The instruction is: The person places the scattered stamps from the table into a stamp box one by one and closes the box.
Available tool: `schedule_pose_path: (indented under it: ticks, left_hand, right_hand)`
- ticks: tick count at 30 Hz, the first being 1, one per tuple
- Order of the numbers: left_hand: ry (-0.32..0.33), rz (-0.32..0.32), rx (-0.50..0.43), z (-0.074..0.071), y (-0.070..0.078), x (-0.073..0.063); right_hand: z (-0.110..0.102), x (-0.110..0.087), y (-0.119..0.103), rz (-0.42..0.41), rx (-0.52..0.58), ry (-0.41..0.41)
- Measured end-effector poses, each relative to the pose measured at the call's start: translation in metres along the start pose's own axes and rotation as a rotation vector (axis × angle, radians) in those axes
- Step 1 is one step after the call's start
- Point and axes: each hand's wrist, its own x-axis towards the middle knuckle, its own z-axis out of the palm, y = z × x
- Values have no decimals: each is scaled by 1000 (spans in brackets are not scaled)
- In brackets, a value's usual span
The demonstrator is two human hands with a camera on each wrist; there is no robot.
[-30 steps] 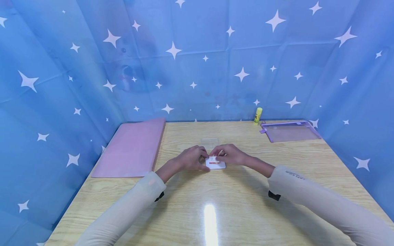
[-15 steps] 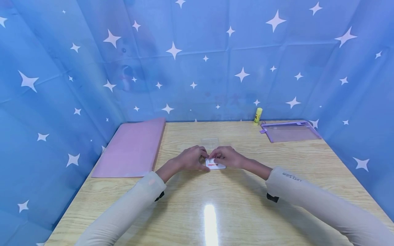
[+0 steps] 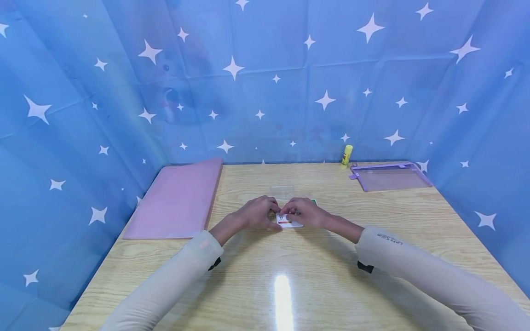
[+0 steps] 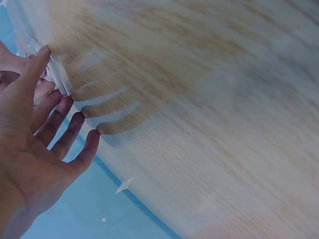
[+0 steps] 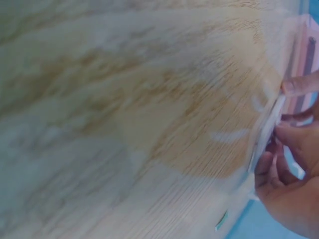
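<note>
In the head view a flat white rectangular piece [image 3: 296,225] lies on the table between both hands. A small printed card [image 3: 284,219] with a red band lies over its top. My left hand [image 3: 258,213] holds the white piece by its left edge, thumb at the near side and fingers at the far side. From the right, my right hand [image 3: 305,212] pinches the printed card with bent fingers and thumb, low over the white piece. In the left wrist view the thumb and index finger span the piece's edge [image 4: 59,77], the other fingers spread on the table.
A clear plastic rectangle [image 3: 282,192] lies just behind the hands. Something small and green [image 3: 314,201] peeks out behind the right hand. A pink folder [image 3: 175,200] lies at left, a yellow glue stick [image 3: 347,156] stands at the back, and a purple-edged mesh pouch [image 3: 391,178] lies back right.
The right hand has lowered the printed card, which was tilted up, down onto the white piece. The small green thing has come into view behind the right hand. The left hand has stayed put.
</note>
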Motion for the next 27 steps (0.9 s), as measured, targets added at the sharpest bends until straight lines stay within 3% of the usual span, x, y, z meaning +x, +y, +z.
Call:
schedule_pose_path:
  ticks: [27]
  left_hand:
    - [-11, -4, -1, -1, 1, -1]
  right_hand:
    - [1, -1, -2, -15, -19, -2]
